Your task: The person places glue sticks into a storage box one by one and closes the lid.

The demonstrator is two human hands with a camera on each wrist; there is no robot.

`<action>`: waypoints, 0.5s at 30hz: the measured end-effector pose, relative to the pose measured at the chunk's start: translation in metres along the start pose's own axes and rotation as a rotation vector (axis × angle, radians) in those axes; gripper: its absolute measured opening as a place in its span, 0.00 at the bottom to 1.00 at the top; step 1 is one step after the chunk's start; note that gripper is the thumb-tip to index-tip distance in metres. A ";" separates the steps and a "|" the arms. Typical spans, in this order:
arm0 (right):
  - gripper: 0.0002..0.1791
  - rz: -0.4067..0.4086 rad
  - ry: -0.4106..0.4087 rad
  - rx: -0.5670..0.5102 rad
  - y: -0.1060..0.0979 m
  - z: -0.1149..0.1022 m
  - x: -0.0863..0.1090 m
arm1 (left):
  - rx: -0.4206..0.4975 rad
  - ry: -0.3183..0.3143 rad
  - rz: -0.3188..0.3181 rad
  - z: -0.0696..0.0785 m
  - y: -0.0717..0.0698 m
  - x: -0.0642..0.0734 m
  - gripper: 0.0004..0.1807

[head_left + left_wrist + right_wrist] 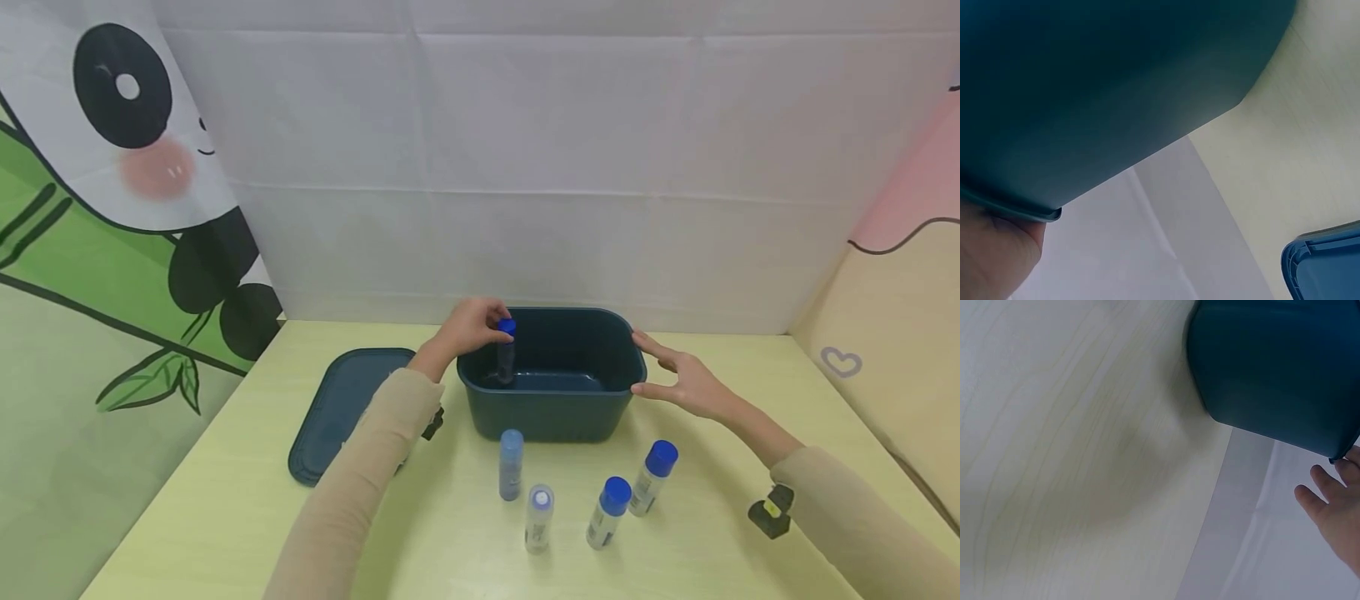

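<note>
A dark teal bin (551, 415) stands on the table with its top uncovered. My left hand (474, 327) reaches over its left rim and pinches a small blue-capped bottle (506, 362) by the cap, the body hanging upright inside the bin. In the left wrist view the bin's side (1116, 112) hides that bottle and most of the hand. At the right rim, my right hand (686, 383) touches the bin with spread, fairly straight fingers (1325, 484).
In front of the bin stand a pale-blue-topped bottle (511, 467), a clear bottle (538, 521) and two blue-capped bottles (606, 515) (652, 479). A teal lid (330, 425) lies left, partly under my left forearm. A white cloth (525, 167) hangs behind the table.
</note>
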State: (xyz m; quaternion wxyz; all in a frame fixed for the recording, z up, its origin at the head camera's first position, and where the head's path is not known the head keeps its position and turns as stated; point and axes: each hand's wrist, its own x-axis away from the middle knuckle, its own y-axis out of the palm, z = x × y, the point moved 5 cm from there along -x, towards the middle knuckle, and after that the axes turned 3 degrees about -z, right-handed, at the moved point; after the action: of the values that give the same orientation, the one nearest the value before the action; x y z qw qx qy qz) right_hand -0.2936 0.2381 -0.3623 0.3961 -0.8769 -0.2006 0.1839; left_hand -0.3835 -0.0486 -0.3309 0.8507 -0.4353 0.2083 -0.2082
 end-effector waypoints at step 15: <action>0.43 -0.001 0.000 0.011 -0.001 0.000 0.000 | -0.025 -0.039 -0.088 0.000 0.002 -0.002 0.18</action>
State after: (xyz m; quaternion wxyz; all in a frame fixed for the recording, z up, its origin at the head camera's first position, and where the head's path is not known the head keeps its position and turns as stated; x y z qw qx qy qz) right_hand -0.2942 0.2387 -0.3617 0.4009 -0.8747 -0.2001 0.1849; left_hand -0.3850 -0.0465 -0.3326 0.8391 -0.4588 0.1749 -0.2343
